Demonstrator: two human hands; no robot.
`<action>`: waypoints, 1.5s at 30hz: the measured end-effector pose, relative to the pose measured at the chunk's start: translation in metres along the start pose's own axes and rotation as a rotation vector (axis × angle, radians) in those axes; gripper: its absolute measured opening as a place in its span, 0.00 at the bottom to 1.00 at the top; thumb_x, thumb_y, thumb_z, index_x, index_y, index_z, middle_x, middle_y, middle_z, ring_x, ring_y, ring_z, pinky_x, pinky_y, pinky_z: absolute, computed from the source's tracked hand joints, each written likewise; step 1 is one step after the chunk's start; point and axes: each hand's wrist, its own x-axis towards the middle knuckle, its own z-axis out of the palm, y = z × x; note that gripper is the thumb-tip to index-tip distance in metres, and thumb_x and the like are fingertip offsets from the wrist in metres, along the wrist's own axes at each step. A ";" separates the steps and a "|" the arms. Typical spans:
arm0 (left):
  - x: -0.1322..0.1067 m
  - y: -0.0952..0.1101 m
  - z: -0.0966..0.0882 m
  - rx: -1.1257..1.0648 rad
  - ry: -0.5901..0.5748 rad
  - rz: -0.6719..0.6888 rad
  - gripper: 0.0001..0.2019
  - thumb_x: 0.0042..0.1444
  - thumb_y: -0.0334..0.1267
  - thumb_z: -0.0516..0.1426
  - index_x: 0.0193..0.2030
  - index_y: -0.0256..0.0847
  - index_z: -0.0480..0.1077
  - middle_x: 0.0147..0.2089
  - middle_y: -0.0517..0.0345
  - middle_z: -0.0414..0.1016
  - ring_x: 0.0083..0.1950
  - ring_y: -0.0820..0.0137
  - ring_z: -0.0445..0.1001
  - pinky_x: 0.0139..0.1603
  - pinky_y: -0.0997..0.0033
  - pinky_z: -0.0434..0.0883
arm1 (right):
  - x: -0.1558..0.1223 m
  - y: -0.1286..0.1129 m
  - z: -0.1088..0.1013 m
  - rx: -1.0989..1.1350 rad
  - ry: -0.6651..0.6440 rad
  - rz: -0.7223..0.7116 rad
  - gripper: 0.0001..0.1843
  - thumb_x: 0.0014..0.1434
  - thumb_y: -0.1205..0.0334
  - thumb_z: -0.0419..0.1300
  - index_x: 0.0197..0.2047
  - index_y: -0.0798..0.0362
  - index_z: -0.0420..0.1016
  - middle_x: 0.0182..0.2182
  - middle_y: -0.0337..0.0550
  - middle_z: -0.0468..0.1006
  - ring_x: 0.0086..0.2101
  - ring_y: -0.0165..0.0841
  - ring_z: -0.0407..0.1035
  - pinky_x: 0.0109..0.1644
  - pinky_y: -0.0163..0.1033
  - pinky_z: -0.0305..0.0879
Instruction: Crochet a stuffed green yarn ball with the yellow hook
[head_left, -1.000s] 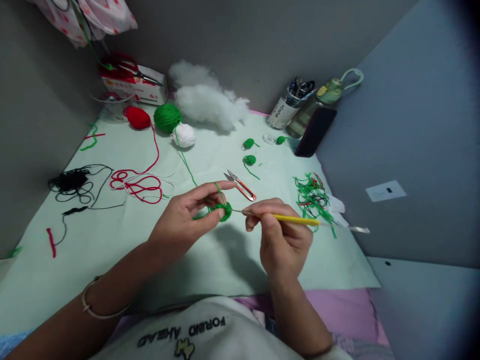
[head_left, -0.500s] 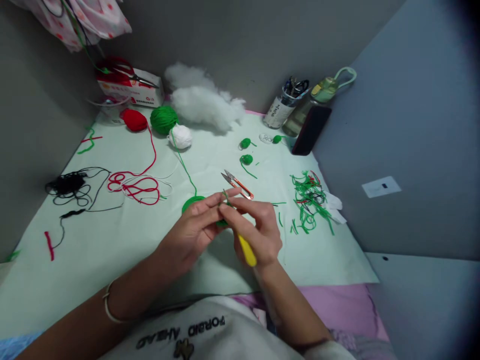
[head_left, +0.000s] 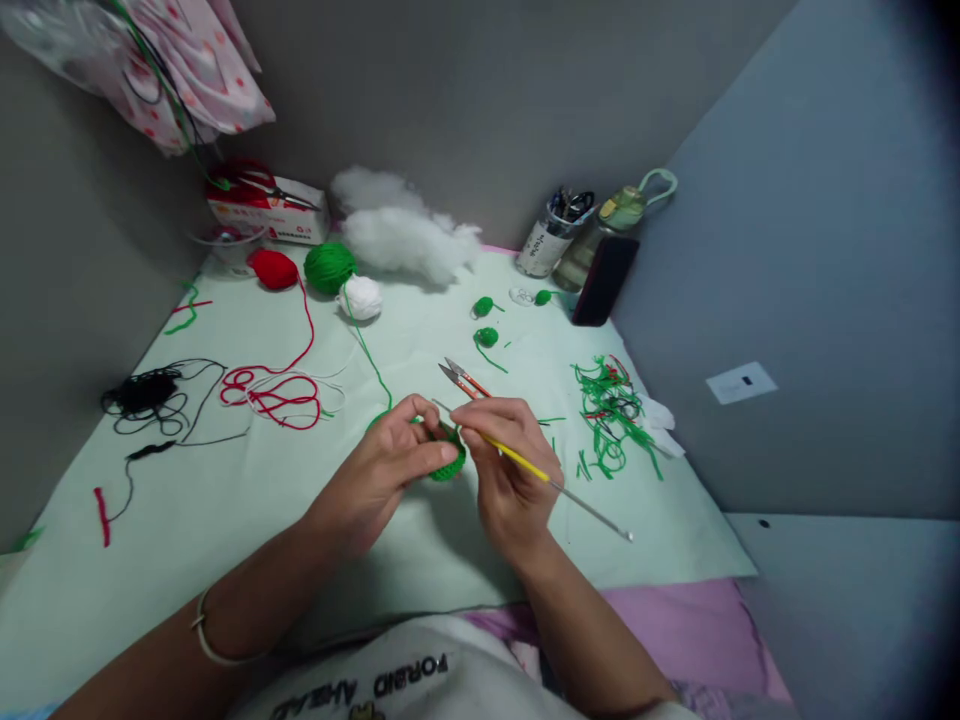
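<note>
My left hand pinches a small green crocheted piece between thumb and fingers. In my right hand is a crochet hook with a yellow grip and metal shaft, held like a pen. Its thin tip lies at the top of the green piece, close to my left fingertips. A strand of green yarn runs from the green ball to behind my left hand. Just beyond my right fingers lie orange-handled thread snips, partly hidden by the hand.
Red and white yarn balls sit at the back left, near fluffy stuffing. Loose black yarn lies left. Green scraps are heaped at right. A phone, pen holder and bottle stand behind.
The crochet hook has swung so that its long shaft now shows pointing down and right. The green piece has turned into clearer view below my left thumb. The camera view has tilted slightly.
</note>
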 end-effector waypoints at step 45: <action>0.019 0.040 -0.055 0.686 0.542 0.568 0.15 0.66 0.47 0.60 0.54 0.43 0.76 0.41 0.54 0.79 0.41 0.62 0.77 0.49 0.59 0.77 | 0.031 0.074 0.007 -0.016 -0.198 -0.001 0.05 0.66 0.64 0.61 0.40 0.49 0.79 0.39 0.46 0.83 0.42 0.37 0.78 0.47 0.43 0.76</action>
